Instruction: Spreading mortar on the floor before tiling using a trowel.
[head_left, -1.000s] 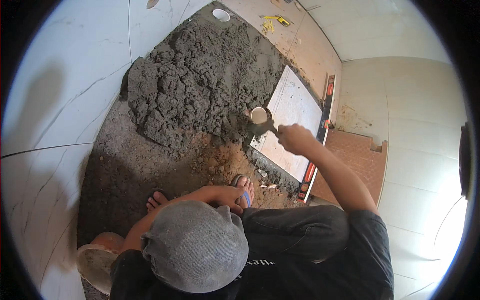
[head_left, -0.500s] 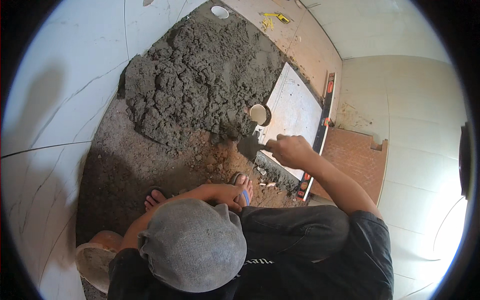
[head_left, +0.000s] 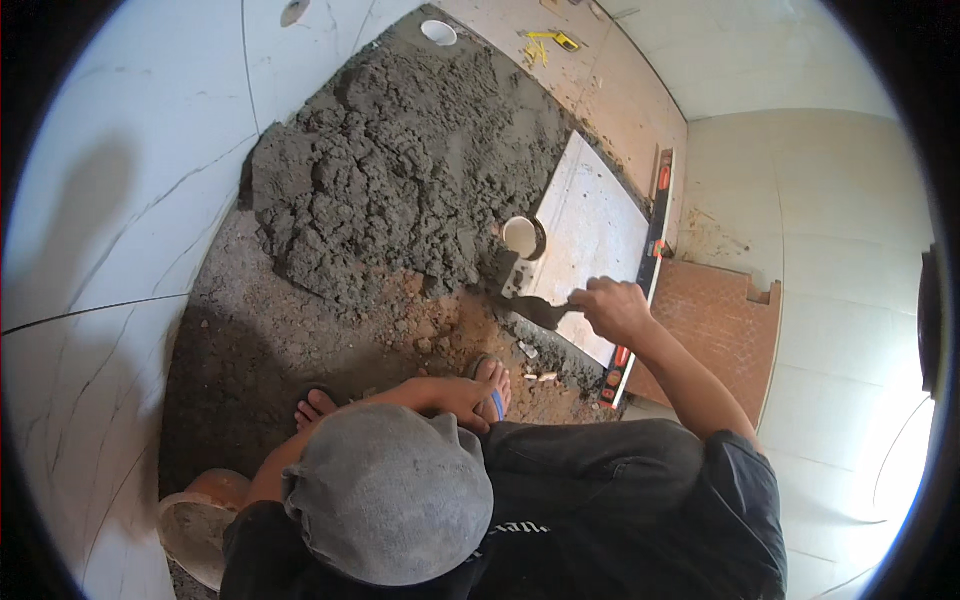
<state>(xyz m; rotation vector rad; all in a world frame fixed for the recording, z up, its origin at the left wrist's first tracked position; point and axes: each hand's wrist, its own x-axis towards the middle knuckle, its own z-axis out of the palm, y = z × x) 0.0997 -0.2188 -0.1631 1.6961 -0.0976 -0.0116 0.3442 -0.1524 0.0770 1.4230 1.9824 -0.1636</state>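
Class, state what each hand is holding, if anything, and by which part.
The right hand holds a trowel by its handle; the left hand, near a sandalled foot, holds nothing visible.

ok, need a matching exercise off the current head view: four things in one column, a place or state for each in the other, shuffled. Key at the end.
Things
1. trowel
2. spirit level
3. round tub
4. mortar

Places and states
A. a lumpy, dark grey heap
B. gripped in the right hand
C. lower left of the picture, by the veined white wall
D. lengthwise along the right side of the pale tile

Pairs: 1-B, 2-D, 3-C, 4-A
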